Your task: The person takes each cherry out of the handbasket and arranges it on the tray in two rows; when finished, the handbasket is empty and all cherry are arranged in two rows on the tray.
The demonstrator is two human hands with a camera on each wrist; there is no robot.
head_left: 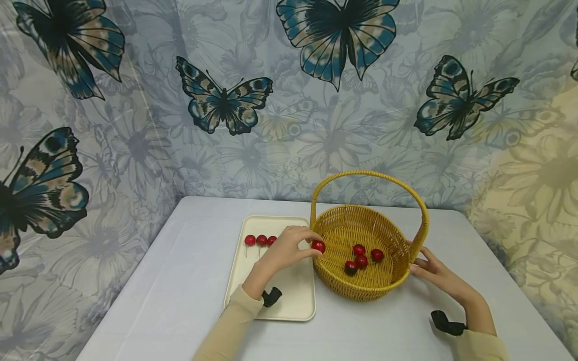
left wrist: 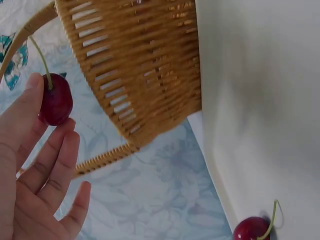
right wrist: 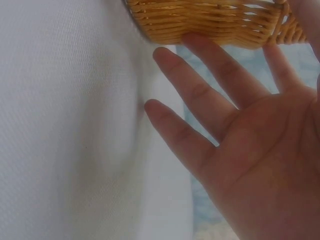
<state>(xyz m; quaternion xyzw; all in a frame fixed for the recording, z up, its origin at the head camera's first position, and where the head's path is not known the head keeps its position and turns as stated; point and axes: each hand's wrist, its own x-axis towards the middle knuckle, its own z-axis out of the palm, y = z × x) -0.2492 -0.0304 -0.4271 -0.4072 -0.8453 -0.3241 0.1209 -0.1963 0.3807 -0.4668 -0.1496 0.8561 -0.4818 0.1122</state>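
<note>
My left hand [head_left: 289, 246] pinches a red cherry [head_left: 318, 246] at the left rim of a yellow wicker basket [head_left: 393, 283]. In the left wrist view the cherry [left wrist: 55, 105] sits at my fingertips [left wrist: 30, 87] beside the basket wall [left wrist: 145, 75]. Several cherries [head_left: 363, 258] lie inside the basket. Three more cherries [head_left: 260, 240] lie on a cream tray [head_left: 293, 296]; one of them [left wrist: 252, 229] shows in the left wrist view. My right hand [head_left: 429, 268] rests with straight fingers against the basket's right side; its fingers [right wrist: 200, 95] touch the weave [right wrist: 210, 22].
A white table [head_left: 180, 281] carries the tray and basket. The basket's arched handle [head_left: 370, 175] rises over it. A butterfly-print curtain [head_left: 289, 100] hangs close behind and to the left. Black straps [head_left: 444, 323] sit on both wrists.
</note>
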